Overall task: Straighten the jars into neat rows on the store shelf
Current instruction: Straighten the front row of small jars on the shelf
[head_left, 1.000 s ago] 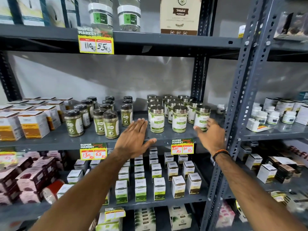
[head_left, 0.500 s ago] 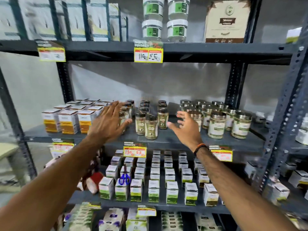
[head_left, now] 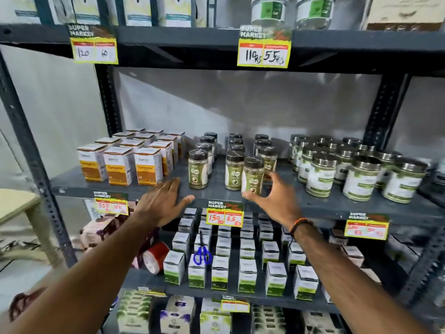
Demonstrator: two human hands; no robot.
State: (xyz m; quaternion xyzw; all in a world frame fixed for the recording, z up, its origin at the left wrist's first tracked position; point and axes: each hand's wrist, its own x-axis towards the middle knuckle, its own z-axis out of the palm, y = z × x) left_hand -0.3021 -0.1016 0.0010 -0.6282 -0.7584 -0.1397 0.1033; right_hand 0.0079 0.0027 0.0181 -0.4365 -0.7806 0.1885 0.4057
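Note:
Slim black-lidded jars of green powder stand in three short columns on the middle shelf [head_left: 322, 207], with front jars at the left [head_left: 198, 170] and in the middle [head_left: 234, 171]. One more black-lidded jar [head_left: 252, 173] stands forward, out of line between the middle and right columns. My right hand [head_left: 277, 200] curls around it, thumb at its base and fingers on its right side. My left hand [head_left: 163, 204] is flat and open at the shelf's front edge, below and left of the left column. To the right, wider silver-lidded jars [head_left: 361, 180] stand in a loose cluster.
Orange and white boxes [head_left: 119, 168] fill the shelf's left part. A yellow price tag [head_left: 225, 214] hangs from the shelf lip between my hands. Below are small green boxes, blue scissors [head_left: 202, 255] and a red tape roll [head_left: 155, 260]. Steel uprights [head_left: 31, 150] frame the bay.
The view has swung left from the silver-lidded jars to the black-lidded ones. My right hand has come onto the forward jar, and my left hand has dropped to the shelf's front edge.

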